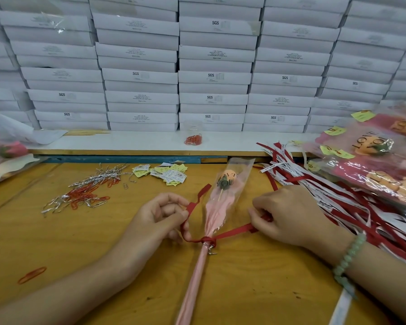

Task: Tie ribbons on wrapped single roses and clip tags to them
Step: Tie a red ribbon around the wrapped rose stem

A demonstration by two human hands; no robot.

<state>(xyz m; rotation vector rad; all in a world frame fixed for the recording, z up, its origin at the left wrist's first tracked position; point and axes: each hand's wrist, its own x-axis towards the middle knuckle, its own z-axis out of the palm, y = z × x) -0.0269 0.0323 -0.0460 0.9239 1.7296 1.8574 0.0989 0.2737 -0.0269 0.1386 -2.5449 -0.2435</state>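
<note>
Left hand (164, 214), fingers curled, pinches left tail of thin red satin ribbon (233, 232). Knot (208, 240) sits at neck of pink-paper, clear-cellophane wrapped single rose (218, 207), which lies mid yellow wooden table (56, 231). Right hand (288, 214) pinches right tail. I judge uneven pull risks dragging rose sideways, sliding knot down handle, or crushing cellophane.

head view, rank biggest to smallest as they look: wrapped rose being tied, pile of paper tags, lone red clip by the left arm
1. wrapped rose, by far the largest
2. pile of paper tags
3. lone red clip, smallest even though nearer the camera than the tags
</note>
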